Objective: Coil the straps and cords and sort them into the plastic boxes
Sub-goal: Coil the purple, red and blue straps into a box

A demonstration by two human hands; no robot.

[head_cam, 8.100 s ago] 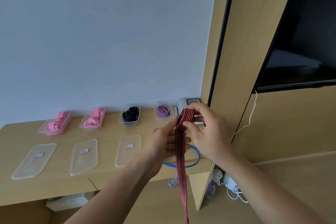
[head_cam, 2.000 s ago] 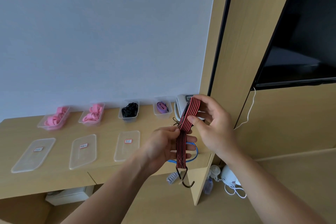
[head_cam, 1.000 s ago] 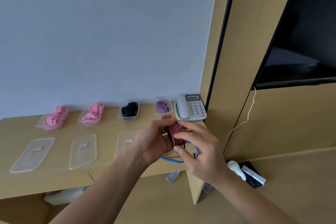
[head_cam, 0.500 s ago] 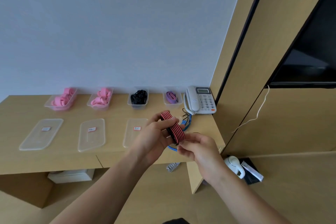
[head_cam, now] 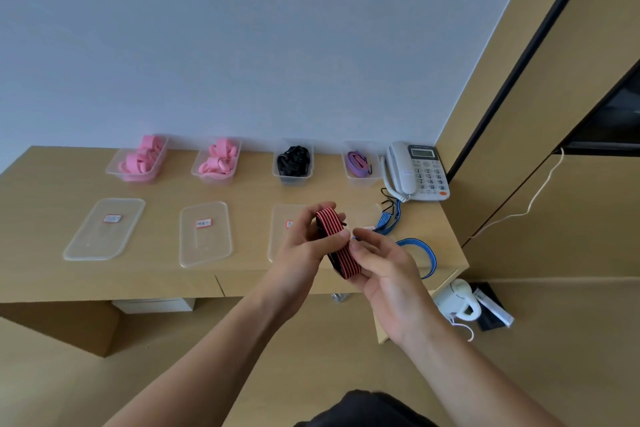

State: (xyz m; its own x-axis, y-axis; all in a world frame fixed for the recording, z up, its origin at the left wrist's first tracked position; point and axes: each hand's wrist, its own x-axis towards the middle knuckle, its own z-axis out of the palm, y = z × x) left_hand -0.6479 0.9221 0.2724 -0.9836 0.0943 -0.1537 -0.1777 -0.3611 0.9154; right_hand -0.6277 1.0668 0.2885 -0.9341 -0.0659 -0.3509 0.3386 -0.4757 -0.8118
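Note:
A red-and-black striped strap (head_cam: 335,240), wound into a flat coil, is held above the desk's front edge. My left hand (head_cam: 304,246) grips the coil's upper part with thumb and fingers. My right hand (head_cam: 384,267) holds its lower end from the right. A blue striped strap (head_cam: 420,250) with black hooks lies loose on the desk behind my right hand. Along the wall stand several clear plastic boxes: two with pink straps (head_cam: 140,159) (head_cam: 218,159), one with black cords (head_cam: 294,163), one with a purple strap (head_cam: 360,163).
Three clear lids with red labels (head_cam: 104,229) (head_cam: 204,232) (head_cam: 282,236) lie flat on the wooden desk (head_cam: 41,253). A white telephone (head_cam: 415,172) sits in the back right corner. A white kettle (head_cam: 457,300) stands on the floor by the desk's right end.
The long hanging strap has been wound up into a compact coil, its hook end drawn in. My hands have lowered with it toward the desk front, and my view has tilted down.

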